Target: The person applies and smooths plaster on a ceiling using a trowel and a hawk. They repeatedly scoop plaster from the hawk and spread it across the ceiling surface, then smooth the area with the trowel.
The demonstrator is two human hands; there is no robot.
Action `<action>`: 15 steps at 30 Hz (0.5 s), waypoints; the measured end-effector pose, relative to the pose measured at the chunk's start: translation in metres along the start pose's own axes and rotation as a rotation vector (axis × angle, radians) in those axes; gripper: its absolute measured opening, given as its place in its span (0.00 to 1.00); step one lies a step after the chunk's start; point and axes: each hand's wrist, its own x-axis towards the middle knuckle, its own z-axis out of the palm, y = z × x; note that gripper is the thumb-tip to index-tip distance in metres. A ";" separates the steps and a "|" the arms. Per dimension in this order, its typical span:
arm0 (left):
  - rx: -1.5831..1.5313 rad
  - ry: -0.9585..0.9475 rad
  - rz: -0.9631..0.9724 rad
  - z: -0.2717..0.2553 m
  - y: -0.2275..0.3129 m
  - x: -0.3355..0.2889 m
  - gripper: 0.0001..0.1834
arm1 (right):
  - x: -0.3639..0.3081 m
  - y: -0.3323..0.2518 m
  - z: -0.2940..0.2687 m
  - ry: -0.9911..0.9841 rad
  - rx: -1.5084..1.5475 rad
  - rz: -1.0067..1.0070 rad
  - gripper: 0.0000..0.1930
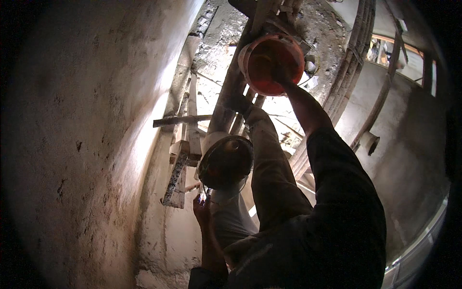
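— Overhead, between the rough walls, what is the right hand on?

— It meets the lower edge of the orange bucket, raised at the end of a dark sleeve. The fingers are lost in shadow against the glare behind, so I cannot tell whether they grip the rim or only press up under it.

— Which way does that bucket point?

— Its round face is turned down toward the camera, so its long axis runs up and away, tilted a little to the left. A pale strip of its side shows on the left. Whether the face is the mouth or the base is hard to make out.

— And the left hand?

— It comes up from the bottom edge, just below a dark bucket that also shows a round face to the camera. A thin wire handle hangs by the fingers. Touching or apart, closed or spread, I cannot tell; it is too dim.

— What blocks the view?

— A tan trouser leg runs up the middle to a foot on the wooden poles and hides part of the dark bucket's right side. The plastered wall fills the left, and the frame's corners are black.
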 end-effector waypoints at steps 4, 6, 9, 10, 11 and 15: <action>-0.075 0.128 -0.051 0.002 0.000 -0.017 0.28 | -0.019 -0.003 -0.013 -0.090 0.260 0.006 0.32; 0.031 0.170 -0.034 -0.010 0.016 -0.033 0.28 | -0.035 -0.005 -0.036 -0.184 0.490 0.054 0.32; 0.046 0.211 -0.122 -0.026 0.010 -0.065 0.28 | -0.061 -0.024 -0.086 -0.329 0.912 0.170 0.32; 0.066 0.295 -0.065 -0.029 -0.003 -0.076 0.26 | -0.071 -0.032 -0.102 -0.353 0.997 0.185 0.32; 0.092 0.334 -0.058 -0.032 -0.014 -0.083 0.26 | -0.081 -0.044 -0.116 -0.292 1.032 0.137 0.34; 0.111 0.424 -0.087 -0.035 -0.054 -0.118 0.25 | -0.113 -0.060 -0.131 -0.247 0.892 -0.157 0.23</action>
